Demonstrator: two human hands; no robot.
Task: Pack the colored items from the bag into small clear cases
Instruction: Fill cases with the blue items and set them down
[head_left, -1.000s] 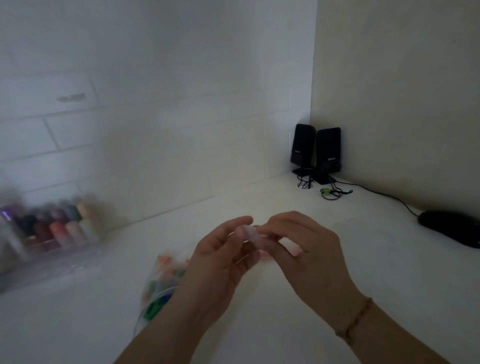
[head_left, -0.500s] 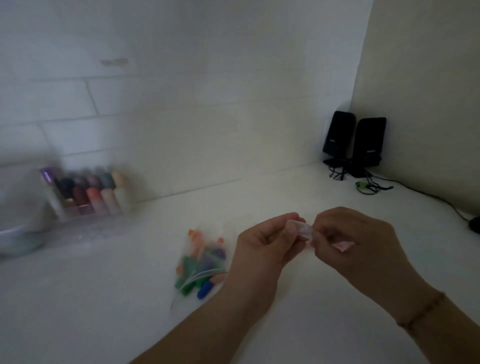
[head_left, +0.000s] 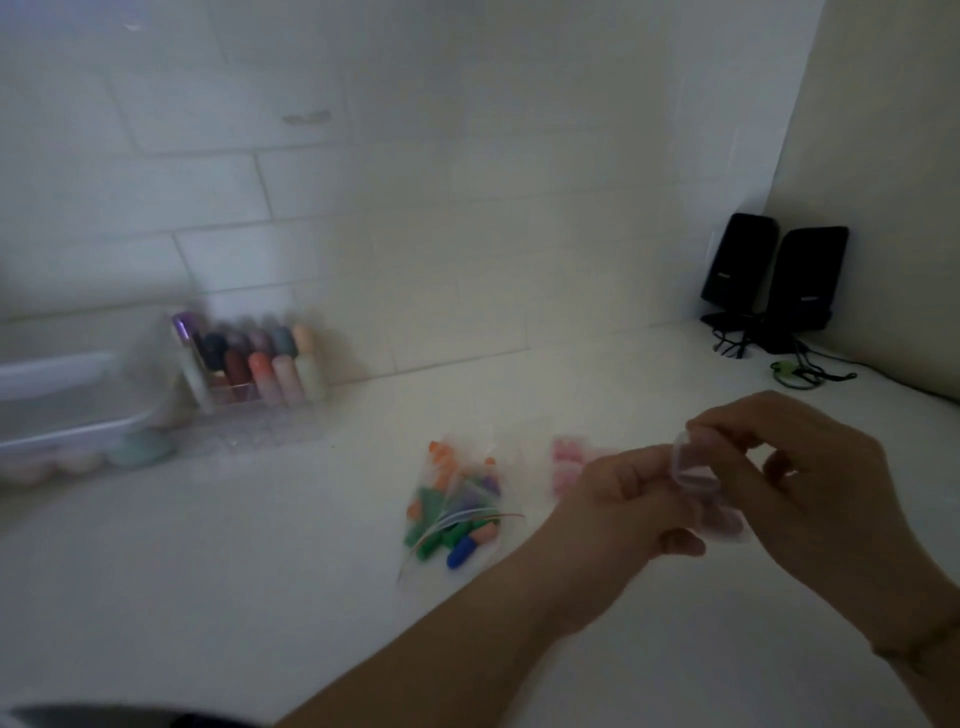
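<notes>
A small clear case (head_left: 693, 467) is held above the white table between both hands. My left hand (head_left: 618, 509) pinches its left side and my right hand (head_left: 810, 483) pinches its top and right side. Something pale pink shows through the case near my right fingers. A clear plastic bag (head_left: 457, 512) of orange, green, purple and blue items lies flat on the table, left of my left hand. A blurred pink thing (head_left: 566, 462) lies on the table just behind my left hand.
A clear organiser (head_left: 254, 364) of coloured bottles stands at the back left by the tiled wall, with a white container (head_left: 67, 410) further left. Two black speakers (head_left: 774, 280) and cables (head_left: 795, 371) occupy the back right corner.
The view has swung left, so the hands and bag now sit further right. Both hands still hold the clear case; the pink thing behind my left hand has come into sight.
</notes>
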